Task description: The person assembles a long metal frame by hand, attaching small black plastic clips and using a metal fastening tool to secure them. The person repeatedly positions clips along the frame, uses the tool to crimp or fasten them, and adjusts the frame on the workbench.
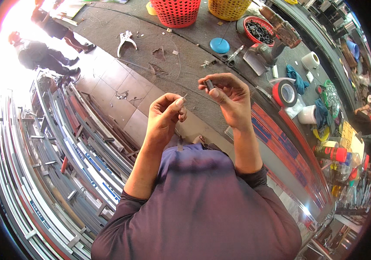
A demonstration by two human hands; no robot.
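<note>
In front of my chest, both hands are raised near the edge of the dark work table. My left hand is closed, thumb against forefinger, pinching a thin, pale pin-like piece whose tip sticks out. To its right, my right hand grips a small dark cylindrical piece between thumb and fingers. The two pieces are apart. Beyond my right hand lie scissors and a round blue disc. Pale-handled pliers rest farther left on the table.
A red basket and a yellow basket stand at the back. Near them are a red bowl of small black parts and a cordless drill. Tape sits right. Racked metal profiles fill the left; two people stand beyond.
</note>
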